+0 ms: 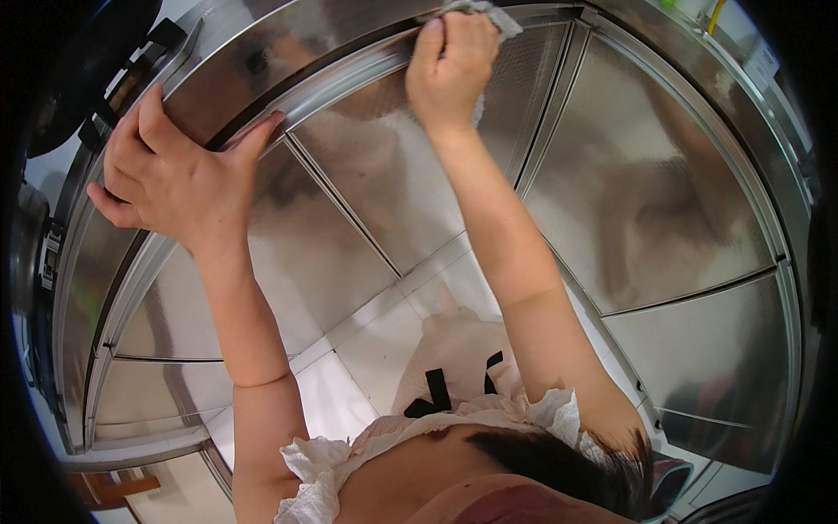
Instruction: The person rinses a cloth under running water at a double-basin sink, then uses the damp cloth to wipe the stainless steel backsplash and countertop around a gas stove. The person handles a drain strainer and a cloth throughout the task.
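My right hand is closed around a crumpled grey cloth. It presses the cloth near the top of a stainless steel cabinet door, at the metal rail under the counter. Some of the cloth shows above my knuckles and a little more beside my wrist; the rest is hidden by the hand. My left hand is spread against the steel counter front, fingers apart and holding nothing. Its thumb reaches the rail above the gap between two doors.
More steel cabinet doors curve around on the right, with a lower panel near the rim. A black pan-like object sits at the upper left on the counter. Pale floor tiles lie below. A yellow cord-like thing shows at the upper right.
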The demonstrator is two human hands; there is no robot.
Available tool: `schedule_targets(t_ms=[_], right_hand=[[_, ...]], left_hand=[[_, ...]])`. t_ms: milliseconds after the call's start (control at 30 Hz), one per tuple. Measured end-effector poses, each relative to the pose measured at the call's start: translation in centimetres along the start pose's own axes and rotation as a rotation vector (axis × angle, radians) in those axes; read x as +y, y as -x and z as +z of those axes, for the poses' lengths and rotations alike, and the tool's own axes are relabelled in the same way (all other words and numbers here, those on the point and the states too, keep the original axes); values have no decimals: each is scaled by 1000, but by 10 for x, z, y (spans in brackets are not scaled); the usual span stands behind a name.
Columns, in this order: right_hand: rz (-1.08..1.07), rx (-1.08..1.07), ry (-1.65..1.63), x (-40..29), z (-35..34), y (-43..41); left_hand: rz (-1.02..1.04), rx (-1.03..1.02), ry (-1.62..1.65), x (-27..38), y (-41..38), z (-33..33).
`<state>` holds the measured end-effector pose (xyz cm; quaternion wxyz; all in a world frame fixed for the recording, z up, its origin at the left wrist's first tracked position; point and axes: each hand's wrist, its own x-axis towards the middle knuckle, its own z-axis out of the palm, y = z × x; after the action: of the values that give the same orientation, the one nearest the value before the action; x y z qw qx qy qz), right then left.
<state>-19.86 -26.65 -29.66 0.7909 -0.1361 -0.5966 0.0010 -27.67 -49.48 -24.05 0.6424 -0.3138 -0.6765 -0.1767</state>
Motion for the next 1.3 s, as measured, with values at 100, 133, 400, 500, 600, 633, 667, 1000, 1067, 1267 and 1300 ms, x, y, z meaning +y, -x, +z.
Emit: schedule_targets(t_ms=[100, 133, 400, 500, 600, 633, 667, 1000, 1067, 1267, 1300], right_hand=[[39, -54, -103, -34, 5, 11], [31, -94, -135, -50, 6, 18], [-148, -175, -306, -107, 11, 43], [-269, -207, -156, -45, 6, 30], [-265, -245, 21, 26, -15, 6], [-141, -390, 134, 30, -25, -7], [-163, -327, 199, 63, -30, -6], [243, 37, 21, 125, -6, 3], [261, 69, 62, 104, 0, 17], [135, -230, -56, -38, 2, 68], [9, -246, -9, -61, 2, 72]], left_hand=[[-1, 10, -11, 0, 0, -1], [-2, 17, -14, 0, -1, 0], [47, -14, -107, -16, 3, 5], [42, 11, -20, -8, 1, 2], [35, 23, -7, -7, 0, -2], [40, 24, -16, -9, 1, -2], [29, 26, 5, -7, 2, 1], [-16, -19, 17, -2, 3, 1], [-22, 0, 36, 2, 1, 1], [-48, 0, 36, 1, 1, -2], [-50, 6, 42, 3, -1, 0]])
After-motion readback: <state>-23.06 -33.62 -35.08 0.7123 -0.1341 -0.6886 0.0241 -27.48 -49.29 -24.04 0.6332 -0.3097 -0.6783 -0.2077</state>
